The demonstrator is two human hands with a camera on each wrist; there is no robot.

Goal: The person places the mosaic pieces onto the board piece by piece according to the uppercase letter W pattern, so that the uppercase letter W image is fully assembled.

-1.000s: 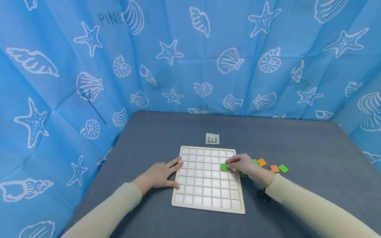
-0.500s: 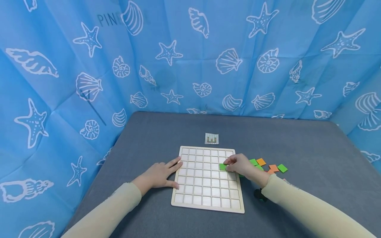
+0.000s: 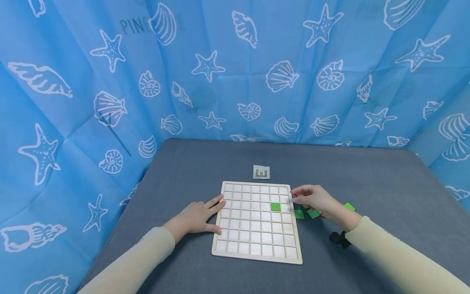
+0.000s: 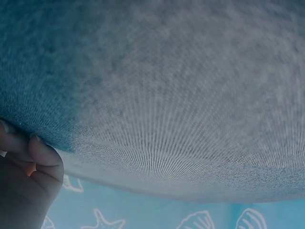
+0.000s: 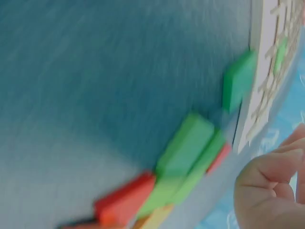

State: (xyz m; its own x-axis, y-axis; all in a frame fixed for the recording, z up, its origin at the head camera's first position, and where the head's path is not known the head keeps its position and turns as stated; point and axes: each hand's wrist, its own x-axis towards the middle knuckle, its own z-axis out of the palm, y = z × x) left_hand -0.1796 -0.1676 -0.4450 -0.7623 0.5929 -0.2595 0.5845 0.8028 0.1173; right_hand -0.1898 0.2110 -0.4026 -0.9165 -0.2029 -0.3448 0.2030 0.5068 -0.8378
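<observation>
A pale wooden grid board [image 3: 245,223] lies on the grey table, with one green square tile [image 3: 276,207] flat in a cell right of its middle. My left hand [image 3: 196,216] rests on the board's left edge, fingers spread. Just off the right edge is my right hand [image 3: 319,201], thumb and fingers apart with no tile seen between them. Below it lie loose tiles, among them a green tile [image 3: 299,214] by the board's edge and a red tile [image 5: 125,198] in the blurred right wrist view. The hand hides part of this pile.
Beyond the board lies a small printed pattern card [image 3: 261,172]. A small black object [image 3: 339,239] sits beside the right sleeve. Another green tile [image 3: 349,206] shows behind the right wrist. A blue curtain [image 3: 235,81] with white shells and starfish hangs behind the table.
My right hand has let go of the green tile, leaving it in its cell, and has moved right, off the board to above the loose tiles. The left hand stays put.
</observation>
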